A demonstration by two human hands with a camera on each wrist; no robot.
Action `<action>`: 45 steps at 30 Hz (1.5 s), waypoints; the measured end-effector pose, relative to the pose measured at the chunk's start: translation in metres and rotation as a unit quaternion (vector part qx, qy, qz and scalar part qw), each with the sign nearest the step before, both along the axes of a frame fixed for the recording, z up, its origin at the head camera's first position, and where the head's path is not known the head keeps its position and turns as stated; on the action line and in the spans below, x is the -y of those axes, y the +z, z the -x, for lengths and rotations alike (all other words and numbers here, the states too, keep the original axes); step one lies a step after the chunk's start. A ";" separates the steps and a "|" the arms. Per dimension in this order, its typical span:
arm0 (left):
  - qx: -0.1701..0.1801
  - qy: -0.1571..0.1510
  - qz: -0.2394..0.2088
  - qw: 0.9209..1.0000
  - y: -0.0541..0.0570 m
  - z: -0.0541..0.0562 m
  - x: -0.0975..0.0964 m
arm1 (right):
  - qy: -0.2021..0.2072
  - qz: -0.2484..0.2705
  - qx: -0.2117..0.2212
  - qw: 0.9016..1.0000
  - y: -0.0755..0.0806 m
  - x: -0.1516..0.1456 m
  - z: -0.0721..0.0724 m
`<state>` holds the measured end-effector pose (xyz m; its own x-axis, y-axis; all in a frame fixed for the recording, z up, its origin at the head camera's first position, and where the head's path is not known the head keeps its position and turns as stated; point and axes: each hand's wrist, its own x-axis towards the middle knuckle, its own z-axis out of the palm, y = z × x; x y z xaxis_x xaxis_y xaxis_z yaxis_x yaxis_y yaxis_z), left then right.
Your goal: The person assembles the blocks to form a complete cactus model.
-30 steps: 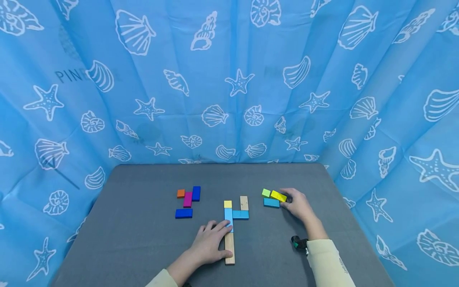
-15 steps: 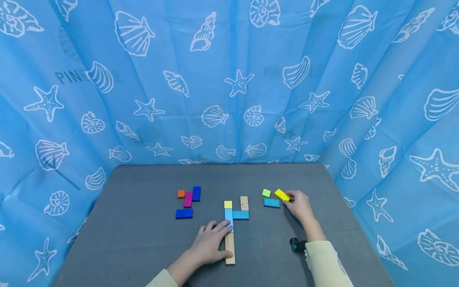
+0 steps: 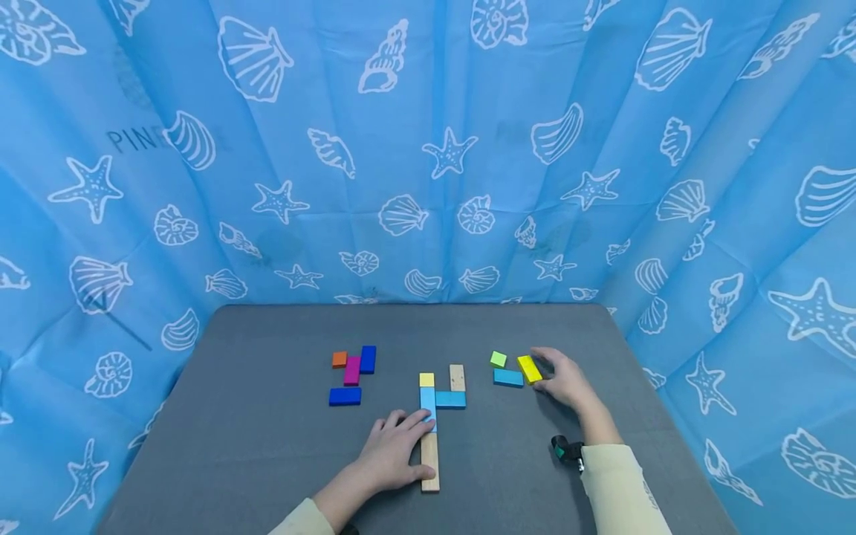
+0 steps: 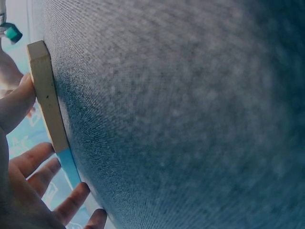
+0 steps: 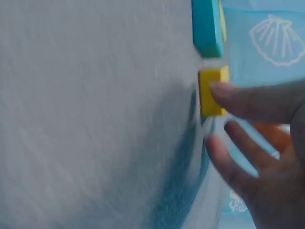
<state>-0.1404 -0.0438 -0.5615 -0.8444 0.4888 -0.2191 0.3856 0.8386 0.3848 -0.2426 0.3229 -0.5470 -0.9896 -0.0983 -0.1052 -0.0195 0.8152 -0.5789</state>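
Note:
My left hand rests with spread fingers on a row of blocks in the head view. Its fingertips touch a light blue block, and its thumb lies on a plain wooden block, also seen in the left wrist view. At the right, my right hand is beside a yellow block. In the right wrist view the thumb touches this yellow block, while the other visible fingers are apart from it. A green cube and a teal block lie just left of it.
A pale yellow cube tops the row; a blue block and a speckled wooden block adjoin it. At left lie an orange cube, a magenta block and two dark blue blocks. A shell-patterned curtain surrounds the grey table.
The yellow block has moved right, away from the green cube, and turned to a steeper angle. My right hand has shifted slightly right and its fingers have spread. My left hand has stayed put.

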 end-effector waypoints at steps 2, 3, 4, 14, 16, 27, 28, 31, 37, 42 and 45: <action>0.004 0.002 -0.001 1.000 0.001 0.000 0.000 | 0.048 0.004 0.007 0.999 0.001 -0.003 0.004; 0.006 0.002 -0.002 1.000 0.001 0.000 0.000 | 0.067 0.007 0.011 0.998 0.002 -0.005 0.006; 0.006 0.003 -0.003 1.000 0.001 0.000 0.000 | 0.080 0.011 0.017 0.997 0.002 -0.005 0.008; 0.009 0.004 -0.008 1.000 0.002 0.000 0.000 | 0.090 -0.003 0.046 0.995 0.005 -0.007 0.018; 0.009 0.003 -0.009 1.000 0.002 0.000 0.000 | 0.080 -0.010 0.040 0.996 0.005 -0.008 0.019; 0.000 0.000 -0.010 1.000 0.001 0.000 0.001 | 0.034 -0.012 -0.011 0.999 0.015 -0.011 0.020; 0.001 0.000 -0.011 1.000 0.001 0.000 0.001 | 0.034 -0.010 -0.015 0.999 0.017 -0.009 0.020; -0.001 0.002 -0.011 1.000 0.001 0.000 0.002 | 0.041 -0.002 -0.024 0.999 0.024 -0.005 0.021; -0.001 0.001 -0.010 1.000 0.000 0.000 0.002 | 0.054 0.009 -0.025 0.998 0.038 0.009 0.023; 0.003 0.001 -0.010 1.000 0.000 0.000 0.002 | 0.062 0.016 -0.027 0.998 0.044 0.021 0.025; 0.005 0.001 -0.010 1.000 0.001 0.000 0.001 | 0.068 0.017 -0.025 0.997 0.043 0.028 0.027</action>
<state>-0.1408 -0.0453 -0.5609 -0.8434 0.4914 -0.2170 0.3799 0.8312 0.4059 -0.2692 0.2951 -0.5038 -0.9706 -0.2353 -0.0500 -0.1589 0.7830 -0.6013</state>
